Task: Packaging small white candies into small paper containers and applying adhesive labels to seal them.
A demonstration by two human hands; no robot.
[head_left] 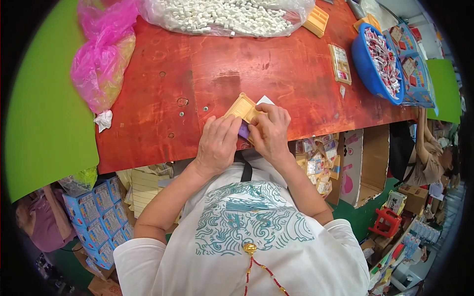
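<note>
A small tan plastic tray point(240, 107) lies tilted at the near edge of the red table point(197, 79). My left hand point(217, 143) rests against its near side, fingers curled, with a purple piece point(244, 130) showing between both hands. My right hand point(270, 132) presses on the tray's right part, thumb over it. A white paper corner point(265, 100) sticks out behind the right hand. What lies under the palms is hidden.
A clear bag of small white pieces point(227, 17) lies at the far edge, a pink bag point(101, 64) at the left. A blue basin of red-white packets point(377, 61) stands right, near filled tan trays point(339, 63). Blue boxes point(98, 217) and cartons sit below the table.
</note>
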